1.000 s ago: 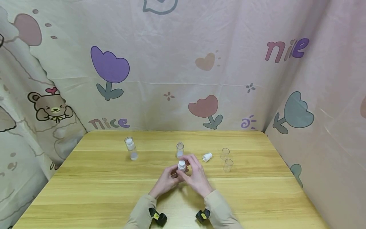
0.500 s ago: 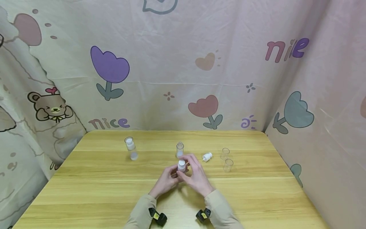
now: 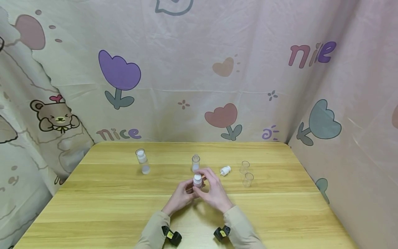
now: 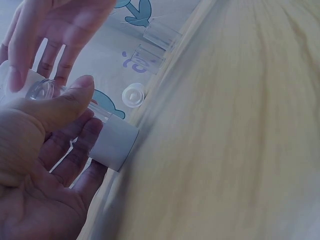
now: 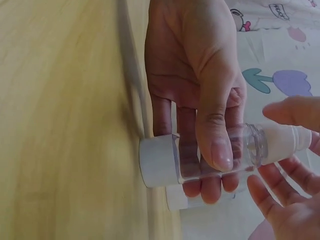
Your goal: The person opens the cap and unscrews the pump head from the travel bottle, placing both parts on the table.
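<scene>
Between both hands a small clear bottle point(image 5: 240, 167) with a white base stands upright, its base close to the table. A white pump top point(image 3: 197, 178) sits at its neck. My left hand point(image 3: 180, 197) grips the clear body, thumb across the front and fingers behind, as the right wrist view shows. Around the pump top curl the thumb and fingers of my right hand point(image 3: 214, 193). In the left wrist view the bottle's white base point(image 4: 115, 142) shows below my left fingers, while the left thumb partly hides the neck.
Just behind the hands stands another clear bottle point(image 3: 195, 162) without a pump top. A loose white pump top point(image 3: 225, 171) lies to its right, then two clear caps point(image 3: 247, 180). Far left is a bottle point(image 3: 142, 162) with its white top and clear cover on.
My right thumb has shifted slightly at the pump top, and the right wrist has moved a touch to the right. The left hand and the other things have stayed put.
</scene>
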A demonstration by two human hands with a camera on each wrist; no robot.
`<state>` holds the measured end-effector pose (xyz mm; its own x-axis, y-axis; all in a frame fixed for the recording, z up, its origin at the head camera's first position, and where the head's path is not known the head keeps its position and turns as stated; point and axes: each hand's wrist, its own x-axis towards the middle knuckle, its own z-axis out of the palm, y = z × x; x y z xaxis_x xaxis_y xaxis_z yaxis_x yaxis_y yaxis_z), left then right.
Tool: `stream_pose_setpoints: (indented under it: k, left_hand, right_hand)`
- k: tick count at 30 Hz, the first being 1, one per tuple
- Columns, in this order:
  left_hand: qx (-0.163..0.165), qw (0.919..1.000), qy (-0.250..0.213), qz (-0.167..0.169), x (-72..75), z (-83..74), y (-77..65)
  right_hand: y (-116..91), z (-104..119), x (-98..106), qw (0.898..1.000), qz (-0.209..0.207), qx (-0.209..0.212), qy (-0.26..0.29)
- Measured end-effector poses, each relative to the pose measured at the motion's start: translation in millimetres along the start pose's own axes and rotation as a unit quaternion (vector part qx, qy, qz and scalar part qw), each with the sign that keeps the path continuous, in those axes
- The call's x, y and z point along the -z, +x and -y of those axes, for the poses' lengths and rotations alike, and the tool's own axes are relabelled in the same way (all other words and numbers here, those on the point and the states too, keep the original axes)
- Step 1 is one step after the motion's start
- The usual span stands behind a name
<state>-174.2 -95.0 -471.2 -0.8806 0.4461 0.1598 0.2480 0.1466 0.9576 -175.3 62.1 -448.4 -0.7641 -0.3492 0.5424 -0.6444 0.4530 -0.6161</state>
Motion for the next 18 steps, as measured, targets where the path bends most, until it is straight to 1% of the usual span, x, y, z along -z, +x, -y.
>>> stream_pose_setpoints:
  k: [7, 11, 14, 18]
  left_hand:
    - [-0.006, 1.0000, -0.005, 0.001, 0.4, 0.0, -0.1]
    - [-0.005, 1.0000, -0.004, 0.002, 0.3, -0.6, 0.1]
    - [-0.007, 1.0000, 0.005, 0.003, 0.4, -2.2, 0.0]
    - [-0.010, 0.9999, 0.004, 0.005, 0.4, -3.6, -1.0]
  right_hand:
    - [-0.1, -0.3, -1.6, 1.000, -0.009, -0.007, -0.015]
    - [0.2, -0.8, -0.6, 1.000, 0.006, -0.011, -0.008]
    - [0.2, -0.8, -0.3, 1.000, 0.021, -0.017, 0.001]
    - [-0.3, -0.3, -1.2, 1.000, 0.022, -0.018, -0.009]
